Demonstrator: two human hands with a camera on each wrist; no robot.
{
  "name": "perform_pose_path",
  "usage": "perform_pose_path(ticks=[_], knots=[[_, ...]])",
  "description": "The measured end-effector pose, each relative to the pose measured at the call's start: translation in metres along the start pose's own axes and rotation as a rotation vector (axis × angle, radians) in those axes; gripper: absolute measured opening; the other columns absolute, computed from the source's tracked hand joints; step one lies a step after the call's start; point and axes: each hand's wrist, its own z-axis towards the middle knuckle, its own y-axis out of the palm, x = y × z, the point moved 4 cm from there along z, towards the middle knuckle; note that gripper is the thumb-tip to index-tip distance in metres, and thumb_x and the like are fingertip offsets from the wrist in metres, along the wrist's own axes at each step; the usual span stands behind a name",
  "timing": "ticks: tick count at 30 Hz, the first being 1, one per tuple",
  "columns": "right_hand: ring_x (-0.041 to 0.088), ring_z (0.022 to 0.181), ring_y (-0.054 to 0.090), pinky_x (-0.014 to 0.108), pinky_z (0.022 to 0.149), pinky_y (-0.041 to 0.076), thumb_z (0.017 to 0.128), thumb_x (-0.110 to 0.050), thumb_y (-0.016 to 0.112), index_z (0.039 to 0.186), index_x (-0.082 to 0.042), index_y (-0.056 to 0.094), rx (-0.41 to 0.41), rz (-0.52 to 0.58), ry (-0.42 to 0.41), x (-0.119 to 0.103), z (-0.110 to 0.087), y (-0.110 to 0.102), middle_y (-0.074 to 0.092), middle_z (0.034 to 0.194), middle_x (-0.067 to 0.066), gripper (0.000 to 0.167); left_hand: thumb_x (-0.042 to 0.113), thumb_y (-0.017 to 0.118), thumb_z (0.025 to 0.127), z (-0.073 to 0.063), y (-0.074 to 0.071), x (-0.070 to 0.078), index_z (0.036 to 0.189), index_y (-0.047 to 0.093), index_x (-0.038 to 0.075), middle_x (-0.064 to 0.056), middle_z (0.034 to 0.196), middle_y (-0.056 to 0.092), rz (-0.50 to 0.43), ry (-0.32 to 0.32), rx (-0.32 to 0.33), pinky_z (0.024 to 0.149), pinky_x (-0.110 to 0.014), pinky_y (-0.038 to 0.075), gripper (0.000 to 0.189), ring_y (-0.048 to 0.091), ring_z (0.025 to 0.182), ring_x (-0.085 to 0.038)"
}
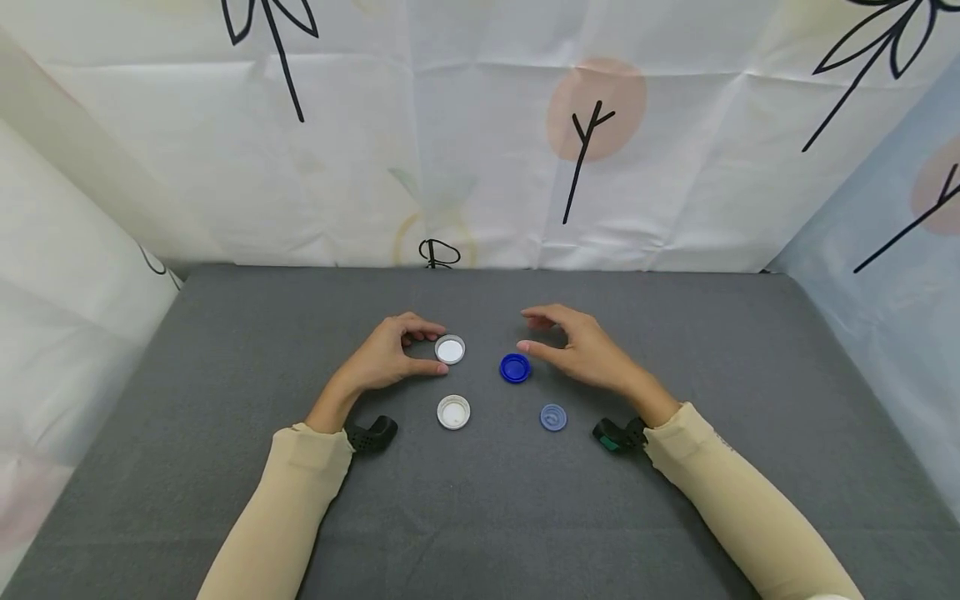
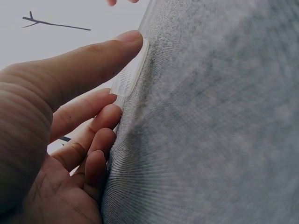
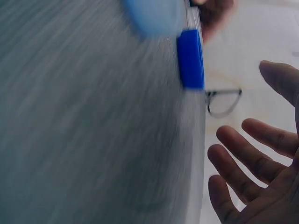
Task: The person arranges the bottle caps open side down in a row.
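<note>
Thumb and forefinger of my left hand [image 1: 390, 350] pinch the edges of a white bottle cap [image 1: 450, 350], which lies with its hollow side up. In the left wrist view the ridged side of this cap [image 2: 131, 72] shows between thumb and forefinger, low against the cloth. My right hand [image 1: 581, 346] is raised with fingers spread and holds nothing. Its thumb tip hovers close to a dark blue cap [image 1: 515, 368], seen edge-on as a blue cap [image 3: 190, 59] in the right wrist view.
A second white cap [image 1: 453, 412] lies nearer the body, below the first. To its right sits a light blue cap [image 1: 553, 417]. Grey cloth [image 1: 480, 517] covers the table, and a printed white curtain [image 1: 480, 167] hangs behind it.
</note>
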Motion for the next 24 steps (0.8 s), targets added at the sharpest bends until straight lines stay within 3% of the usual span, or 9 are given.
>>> perform_pose_path(ticks=[7,13,24], knots=[[0.025,0.108,0.063,0.044,0.095,0.05,0.088,-0.023,0.082,0.133,-0.002,0.064,-0.114,0.063,-0.023,-0.018,0.027,0.021,0.069,0.117,0.011,0.053,0.016,0.092,0.076,0.001,0.0,-0.001,0.119,0.074,0.004,-0.007,0.102,0.063,0.01,-0.003,0.0,0.083,-0.036,0.043,0.049,0.055,0.094,-0.021],[0.022,0.106,0.064,0.039,0.093,0.051,0.085,-0.027,0.085,0.132,-0.002,0.065,-0.22,0.009,-0.029,-0.026,0.042,0.034,0.071,0.114,0.007,0.057,0.016,0.091,0.077,0.001,0.0,-0.002,0.118,0.074,0.004,-0.006,0.101,0.062,0.017,0.0,-0.001,0.082,-0.036,0.043,0.046,0.054,0.093,-0.021],[0.019,0.096,0.062,0.033,0.086,0.051,0.082,-0.027,0.087,0.126,-0.003,0.069,-0.241,-0.062,-0.063,-0.03,0.059,0.049,0.07,0.104,0.005,0.053,0.016,0.089,0.08,0.001,0.001,-0.001,0.114,0.075,0.005,-0.006,0.099,0.062,0.018,-0.001,0.002,0.08,-0.036,0.042,0.039,0.053,0.091,-0.021]])
